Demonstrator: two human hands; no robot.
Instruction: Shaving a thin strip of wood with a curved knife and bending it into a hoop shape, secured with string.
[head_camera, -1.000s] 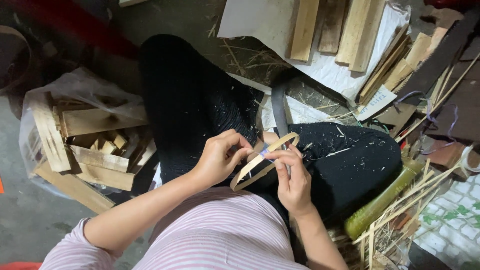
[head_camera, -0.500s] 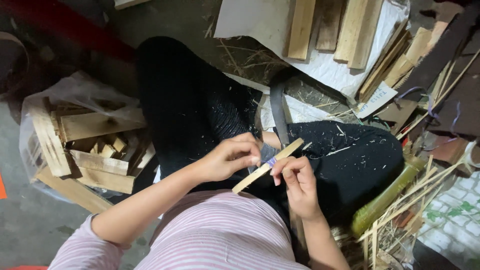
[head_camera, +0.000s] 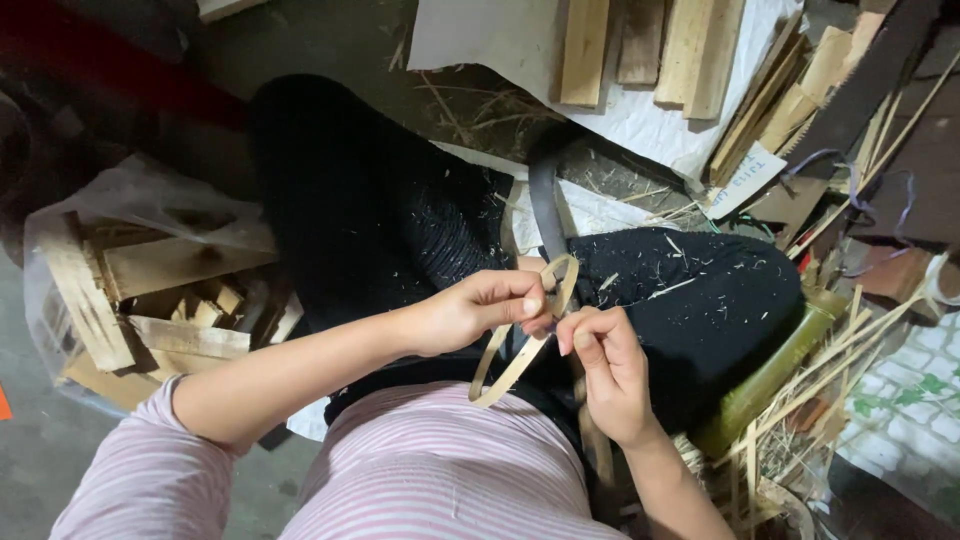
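We grasp the thin bamboo strip (head_camera: 525, 335) over our lap w/ left hand (head_camera: 470, 310) pinching its looped top and right hand (head_camera: 605, 370) fingers closed beside it, so we should bend it slowly & evenly, not cracking it.

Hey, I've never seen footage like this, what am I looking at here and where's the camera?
There is no machine here. The camera sits on a person's head and looks down at their lap. The left hand and right hand both hold a thin bamboo strip, split and spread into a loop, above black trousers flecked with shavings. Left of the legs, a plastic bag holds wood offcuts. Wooden slats lie on white sheeting ahead, and a green bamboo pole rests at the right.
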